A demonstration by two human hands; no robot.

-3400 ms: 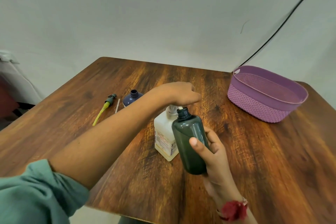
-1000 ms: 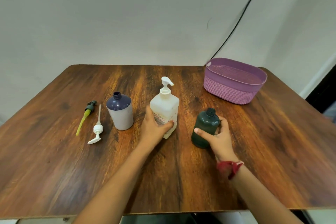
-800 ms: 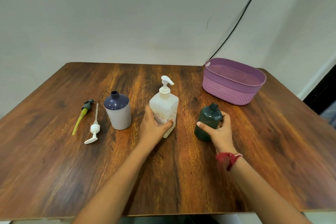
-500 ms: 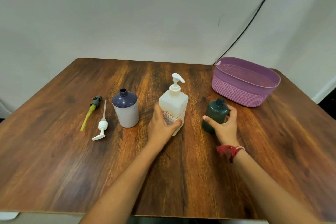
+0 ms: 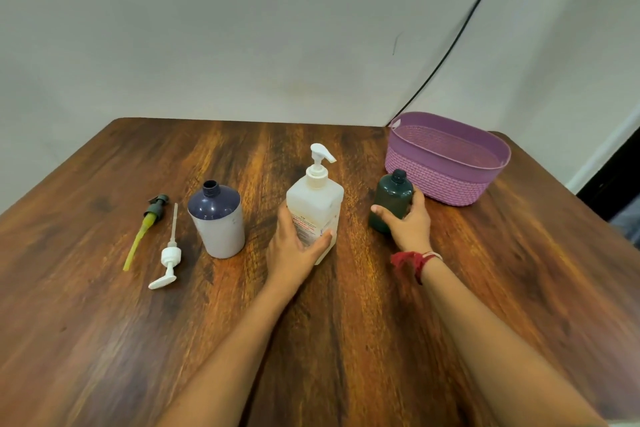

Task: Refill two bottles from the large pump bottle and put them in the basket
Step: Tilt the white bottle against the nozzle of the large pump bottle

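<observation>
My left hand (image 5: 297, 248) grips the pump bottle (image 5: 317, 199); my right hand (image 5: 408, 229) grasps the uncapped green bottle (image 5: 393, 196). Next, I judge: refit its green pump (image 5: 156, 208), lying left of my left hand.

Mid-table row: loose pumps (image 5: 169, 255), grey bottle (image 5: 221, 229), pump bottle (image 5: 313, 201), green bottle (image 5: 393, 198), gaps between. Basket (image 5: 450, 180) just behind green bottle, top open.

my left arm (image 5: 242, 340): bare | my right arm (image 5: 485, 329): bare | right wrist: red thread band (image 5: 408, 261) with a fuzzy knot | beside it: thin pale band (image 5: 433, 254)
</observation>
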